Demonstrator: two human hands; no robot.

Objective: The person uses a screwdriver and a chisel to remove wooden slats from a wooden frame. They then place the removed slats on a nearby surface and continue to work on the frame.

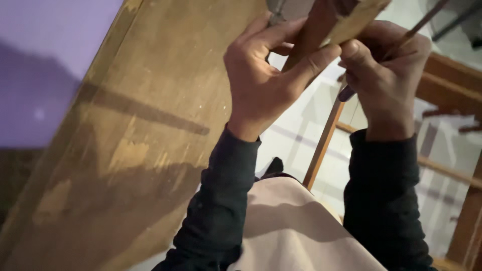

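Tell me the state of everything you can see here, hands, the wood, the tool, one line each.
Left hand: closed around the wooden block.
Wooden block: held up, tilted.
Right hand: gripping the thin tool, thumb against the block.
Thin tool: slanted, dark end poking below the fist.
Large wooden board: leaning, worn surface.
Wooden frame: standing, untouched.

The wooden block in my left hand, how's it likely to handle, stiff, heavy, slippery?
The wooden block looks rigid, with squared solid edges, so it probably won't flex. The left hand grips it alone, so it's likely fairly light. Its matte, unpolished face should resist slipping.
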